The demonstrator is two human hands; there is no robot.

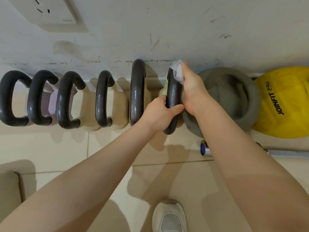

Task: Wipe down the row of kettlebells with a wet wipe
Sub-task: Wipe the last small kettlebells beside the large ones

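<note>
A row of kettlebells with dark iron handles stands along the wall base, the leftmost kettlebell (10,99) at the frame edge. My left hand (160,114) grips the near part of the sixth kettlebell's handle (173,91). My right hand (192,87) presses a white wet wipe (178,72) against the far end of that same handle. A large grey kettlebell (234,97) sits right behind my right hand, partly hidden by my forearm.
A yellow ball marked JOINFIT PRO (284,104) lies at the far right. A metal bar with a blue end cap (204,148) rests on the tiled floor. A wall socket (50,12) is upper left. My white shoe (168,216) shows below.
</note>
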